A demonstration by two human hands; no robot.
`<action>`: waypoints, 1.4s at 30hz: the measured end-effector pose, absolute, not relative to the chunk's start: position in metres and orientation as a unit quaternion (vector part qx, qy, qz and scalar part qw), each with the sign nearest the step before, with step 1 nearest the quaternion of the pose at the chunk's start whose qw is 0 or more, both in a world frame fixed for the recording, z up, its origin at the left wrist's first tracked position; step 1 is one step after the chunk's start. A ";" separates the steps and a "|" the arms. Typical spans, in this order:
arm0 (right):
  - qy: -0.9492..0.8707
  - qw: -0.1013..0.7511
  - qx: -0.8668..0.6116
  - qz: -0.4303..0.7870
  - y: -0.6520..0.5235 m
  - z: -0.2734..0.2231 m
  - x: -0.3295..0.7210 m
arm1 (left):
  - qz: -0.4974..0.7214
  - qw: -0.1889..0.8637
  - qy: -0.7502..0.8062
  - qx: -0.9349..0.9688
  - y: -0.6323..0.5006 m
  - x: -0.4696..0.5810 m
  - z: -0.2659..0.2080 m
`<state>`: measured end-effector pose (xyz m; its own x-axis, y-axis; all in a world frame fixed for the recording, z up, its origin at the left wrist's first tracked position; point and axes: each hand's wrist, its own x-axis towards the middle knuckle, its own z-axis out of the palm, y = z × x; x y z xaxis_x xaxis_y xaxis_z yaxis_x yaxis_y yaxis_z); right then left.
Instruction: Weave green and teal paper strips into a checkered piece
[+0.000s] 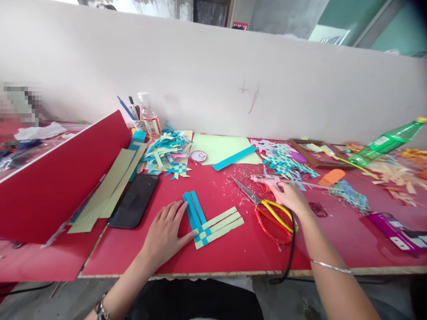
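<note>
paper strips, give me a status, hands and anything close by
Left hand at strips, thumb touching; right hand on glue gun; strips partly woven; scissors close by right hand.

Through my feed the red worktop (230,258) is crowded. Near its front edge I see interlaced blue-and-green paper strips (203,234), with scissors (257,201) further right. A black smartphone (134,202) lies toward the left edge, a heap of paper weavings (170,146) and a pale green sheet (213,149) toward the back edge, a purple box (393,229) toward the right.
</note>
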<state>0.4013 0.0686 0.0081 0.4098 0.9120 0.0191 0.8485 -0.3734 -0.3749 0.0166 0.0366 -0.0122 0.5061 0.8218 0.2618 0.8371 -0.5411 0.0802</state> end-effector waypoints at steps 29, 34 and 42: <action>-0.885 0.163 -0.400 0.174 0.042 -0.004 0.220 | -0.130 0.025 -0.500 -0.856 0.033 0.020 -0.009; -0.902 0.136 -0.392 0.120 0.045 -0.006 0.217 | -0.132 0.015 -0.505 -0.853 0.034 0.020 -0.009; -0.909 0.137 -0.383 0.093 0.051 -0.012 0.216 | -0.128 0.003 -0.516 -0.847 0.034 0.021 -0.009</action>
<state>0.2163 0.0510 -0.0117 -0.6687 0.7222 0.1768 0.6711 0.6886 -0.2747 0.0209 0.0339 -0.0088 0.4356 0.8730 0.2194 0.8743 -0.4683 0.1275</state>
